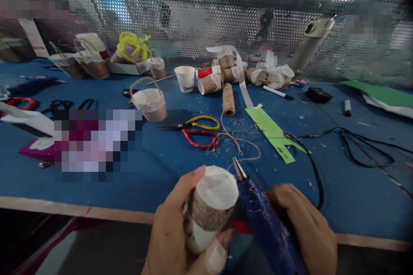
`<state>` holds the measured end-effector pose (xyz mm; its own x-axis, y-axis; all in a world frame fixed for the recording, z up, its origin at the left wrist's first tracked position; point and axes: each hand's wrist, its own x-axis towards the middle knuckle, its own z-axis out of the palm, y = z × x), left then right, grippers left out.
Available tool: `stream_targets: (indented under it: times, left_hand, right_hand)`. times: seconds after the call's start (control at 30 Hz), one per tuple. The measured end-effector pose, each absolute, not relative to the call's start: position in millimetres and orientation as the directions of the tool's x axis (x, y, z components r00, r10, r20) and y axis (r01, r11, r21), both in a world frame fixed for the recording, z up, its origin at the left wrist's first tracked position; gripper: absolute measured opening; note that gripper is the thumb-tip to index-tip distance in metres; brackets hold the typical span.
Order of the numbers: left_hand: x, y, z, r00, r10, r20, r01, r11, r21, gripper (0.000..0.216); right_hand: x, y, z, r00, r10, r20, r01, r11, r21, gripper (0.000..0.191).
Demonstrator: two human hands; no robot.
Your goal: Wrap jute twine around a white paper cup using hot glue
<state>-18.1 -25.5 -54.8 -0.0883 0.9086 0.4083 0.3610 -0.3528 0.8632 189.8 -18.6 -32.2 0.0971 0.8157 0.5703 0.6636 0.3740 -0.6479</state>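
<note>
gripped in the left hand (169, 227), thumb and fingers pressed round its sides, a twine-wrapped cup (211, 210) is held over the near edge of the blue table (145, 172), mouth up, long axis leaning from lower left to upper right. dark marks on its white lower part are too small to read, and the fingers cover some of it. just to its right, the blue glue gun (263, 219) overlaps the rim's edge; its nozzle points up, leftward and away, its long axis slanting back to the lower right. the right hand (305, 223) is curled closed around the gun, its fingers mostly hidden.

beyond, from the left: red-handled scissors (24, 103), a purple packet (38, 150), handled baskets (92, 66), yellow cord (132, 47), a smaller basket (150, 105), a white paper cup (185, 80), yellow-and-red scissors (201, 137) and a twine spool (228, 101), its loose strand trailing behind the nozzle. further right come a green strip (272, 135) with dark characters i cannot make out, a marker (277, 93), a metal flask (309, 45), a black box (318, 94) and looped black cable (358, 159).
</note>
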Motion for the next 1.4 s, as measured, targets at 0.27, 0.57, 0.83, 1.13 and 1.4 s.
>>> stream_targets:
  times: [0.27, 0.57, 0.83, 1.13, 1.4]
  left_hand:
    - [-12.0, -26.3, -52.6, -0.12, 0.908, 0.402, 0.373, -0.334, 0.865, 0.059]
    - [-13.8, -24.2, -47.1, -0.091, 0.912, 0.399, 0.46, -0.317, 0.829, 0.053]
    - [-12.6, -23.8, -48.7, -0.102, 0.917, 0.385, 0.411, -0.314, 0.856, 0.056]
    - [-13.2, -22.9, -43.5, -0.095, 0.92, 0.38, 0.372, -0.321, 0.871, 0.06]
    - [-7.3, -23.3, -37.3, -0.116, 0.928, 0.355, 0.267, -0.315, 0.911, 0.059]
  right_hand:
    - [186.1, -22.0, -33.0, 0.059, 0.768, 0.638, 0.689, 0.431, -0.583, 0.045]
    - [174.7, -24.3, -34.5, 0.061, 0.685, 0.726, 0.718, 0.475, -0.509, 0.029]
    - [176.4, -23.3, -32.1, 0.079, 0.704, 0.705, 0.699, 0.465, -0.543, 0.032]
    - [185.7, -18.8, -26.6, 0.049, 0.735, 0.676, 0.673, 0.476, -0.566, 0.041]
    - [182.6, -21.8, -27.3, 0.095, 0.794, 0.601, 0.683, 0.387, -0.619, 0.049]
